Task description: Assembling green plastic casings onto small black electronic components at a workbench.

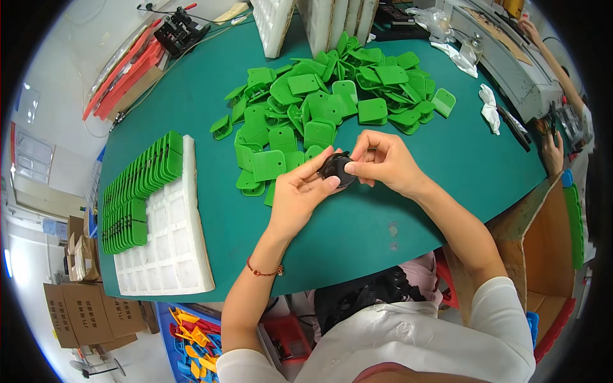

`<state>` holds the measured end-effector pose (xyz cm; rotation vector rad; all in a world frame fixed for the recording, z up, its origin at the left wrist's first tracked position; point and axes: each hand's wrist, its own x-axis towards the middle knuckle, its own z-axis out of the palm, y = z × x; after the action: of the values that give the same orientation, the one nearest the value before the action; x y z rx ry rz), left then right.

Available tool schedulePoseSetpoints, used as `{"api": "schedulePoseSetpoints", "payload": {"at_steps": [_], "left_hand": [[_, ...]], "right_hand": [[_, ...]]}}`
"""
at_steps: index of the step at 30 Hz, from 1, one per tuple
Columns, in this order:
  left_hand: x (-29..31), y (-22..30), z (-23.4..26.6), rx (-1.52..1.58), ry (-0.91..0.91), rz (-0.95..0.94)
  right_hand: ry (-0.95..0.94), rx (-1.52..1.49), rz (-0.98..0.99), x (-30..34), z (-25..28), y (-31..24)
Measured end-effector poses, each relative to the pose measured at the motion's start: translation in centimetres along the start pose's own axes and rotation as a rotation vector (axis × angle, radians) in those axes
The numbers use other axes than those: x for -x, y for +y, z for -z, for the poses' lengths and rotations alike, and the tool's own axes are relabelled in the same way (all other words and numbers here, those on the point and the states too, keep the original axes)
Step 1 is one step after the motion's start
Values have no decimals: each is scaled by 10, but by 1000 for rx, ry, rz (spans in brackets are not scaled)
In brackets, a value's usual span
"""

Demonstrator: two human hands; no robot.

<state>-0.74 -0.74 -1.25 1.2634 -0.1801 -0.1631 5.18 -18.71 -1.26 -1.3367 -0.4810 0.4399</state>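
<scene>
Over the middle of the green table, my left hand (305, 188) and my right hand (386, 165) come together on a small black round part (338, 170). The left fingers and thumb grip its left and lower edge. My right thumb presses on its face while the bent fingers close around the right side. Just beyond my hands spreads a heap of green plastic clips (268, 165), rounded at the corners and lying at all angles. To the left is a white foam tray (169, 236); several similar green clips (143, 169) stand in it in two close rows.
White foam slabs (274, 25) stand upright at the far edge. A black tool (181, 30) sits far left, crumpled white tissue (490, 110) at right. Below the table's left are a blue bin (167, 319) of coloured clips and cartons (83, 313). Another person's hand (553, 153) shows at right.
</scene>
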Motion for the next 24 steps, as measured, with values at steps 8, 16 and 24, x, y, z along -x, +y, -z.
{"api": "schedulePoseSetpoints", "payload": {"at_steps": [8, 16, 24], "left_hand": [[-1, -1, -4, -32, 26, -85], [3, -1, -11, -311, 60, -176], [8, -4, -12, -499, 88, -282]], "right_hand": [[26, -59, 148, -4, 3, 10], [-24, 222, 316, -2, -2, 9], [-45, 381, 406, 2, -6, 4]]}}
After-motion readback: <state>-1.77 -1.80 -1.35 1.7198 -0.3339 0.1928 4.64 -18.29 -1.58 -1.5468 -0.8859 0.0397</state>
